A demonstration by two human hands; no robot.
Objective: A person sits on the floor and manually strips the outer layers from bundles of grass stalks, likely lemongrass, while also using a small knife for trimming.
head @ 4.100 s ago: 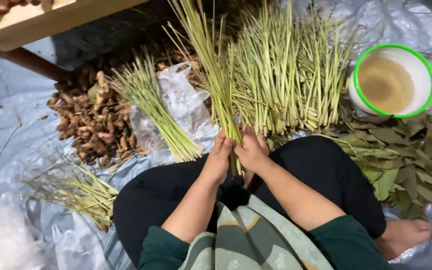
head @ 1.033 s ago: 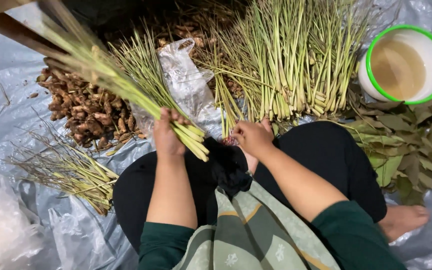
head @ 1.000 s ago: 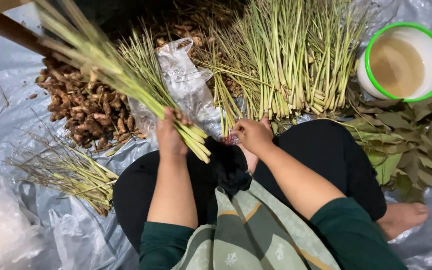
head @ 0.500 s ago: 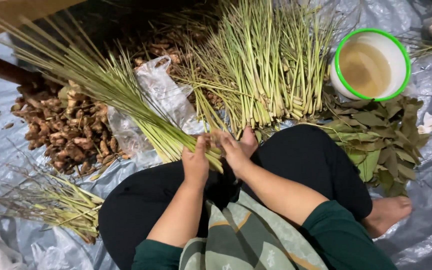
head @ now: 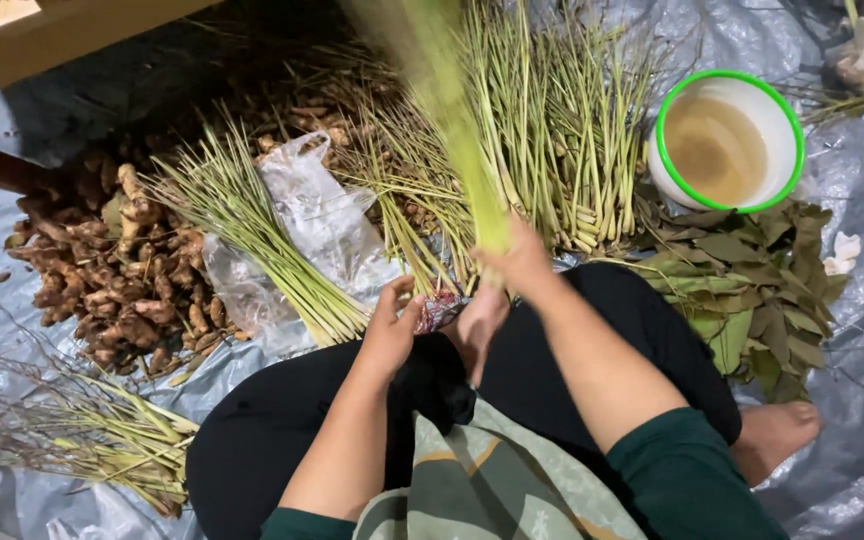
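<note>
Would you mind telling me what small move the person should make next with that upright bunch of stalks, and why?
Probably steady the bunch of green stalks and bring the left hand up to its base. The right hand alone grips it upright, blurred with motion, while the left hand sits low beside a small reddish item on the lap.

Motion-blurred lemongrass bundle (head: 442,90), top cut off
</note>
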